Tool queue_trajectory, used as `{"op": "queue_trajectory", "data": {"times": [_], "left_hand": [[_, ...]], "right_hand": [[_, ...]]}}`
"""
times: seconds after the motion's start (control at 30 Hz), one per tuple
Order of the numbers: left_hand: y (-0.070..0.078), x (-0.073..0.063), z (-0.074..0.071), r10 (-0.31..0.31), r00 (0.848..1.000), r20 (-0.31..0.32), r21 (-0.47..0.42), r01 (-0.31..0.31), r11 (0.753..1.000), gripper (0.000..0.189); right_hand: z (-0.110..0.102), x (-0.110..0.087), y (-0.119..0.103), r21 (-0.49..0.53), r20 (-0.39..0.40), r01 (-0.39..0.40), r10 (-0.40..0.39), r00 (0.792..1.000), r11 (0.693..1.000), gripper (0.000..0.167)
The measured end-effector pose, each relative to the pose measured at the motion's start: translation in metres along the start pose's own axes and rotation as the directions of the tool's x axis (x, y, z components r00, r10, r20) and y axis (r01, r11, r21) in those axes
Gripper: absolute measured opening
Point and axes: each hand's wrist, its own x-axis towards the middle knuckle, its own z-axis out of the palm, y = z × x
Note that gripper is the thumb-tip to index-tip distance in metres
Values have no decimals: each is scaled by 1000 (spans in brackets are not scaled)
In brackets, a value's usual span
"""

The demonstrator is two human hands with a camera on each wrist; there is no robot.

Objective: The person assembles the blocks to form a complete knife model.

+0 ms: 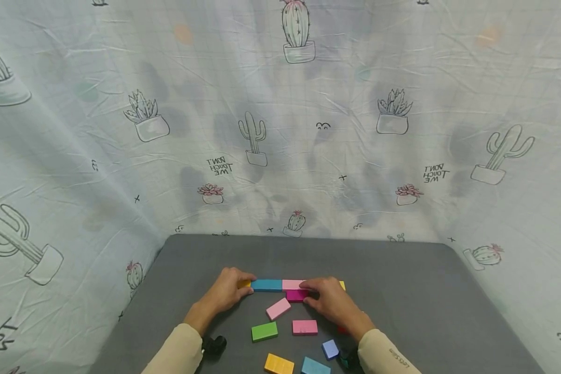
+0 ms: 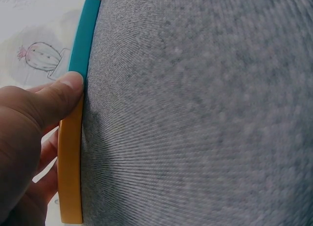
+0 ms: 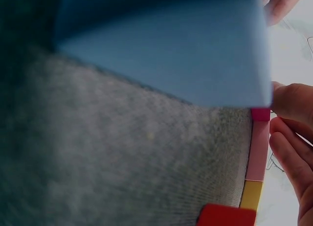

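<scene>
A row of blocks runs across the grey table. At its left end my left hand (image 1: 226, 287) pinches a yellow block (image 2: 72, 172), thumb on the near face and fingers behind. Beside that block lies a blue block (image 1: 267, 285), then a pink block (image 1: 292, 284). A magenta block (image 1: 296, 296) sits against the near side of the pink one. My right hand (image 1: 332, 298) holds the magenta block's right end with the thumb, its fingers reaching over the row. Another yellow block (image 3: 251, 195) shows at the row's right end, partly hidden in the head view.
Nearer me lie a tilted pink block (image 1: 278, 309), another pink block (image 1: 305, 328), a green block (image 1: 264, 332), a yellow block (image 1: 279, 364), a light blue block (image 1: 315, 366) and a small periwinkle block (image 1: 330, 349). A red block (image 3: 227, 215) is mostly under my right wrist.
</scene>
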Motion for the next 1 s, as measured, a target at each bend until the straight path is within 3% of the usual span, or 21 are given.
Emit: {"op": "queue_trajectory", "data": {"times": [0.43,0.63,0.83,1.0], "left_hand": [[0,0,0,-14,1000,0,-11,14,1000,26],[0,0,1,-9,1000,0,-13,9,1000,26],[0,0,1,-6,1000,-1,-8,6,1000,26],[0,0,0,0,1000,-1,-9,0,1000,26]], "right_hand": [[0,0,-2,3,-8,-3,3,1000,1000,39],[-5,0,1,108,9,10,-11,1000,994,39],[-7,3,-3,247,45,39,-52,998,968,40],[-6,9,-9,259,102,109,-139,985,960,37]]}}
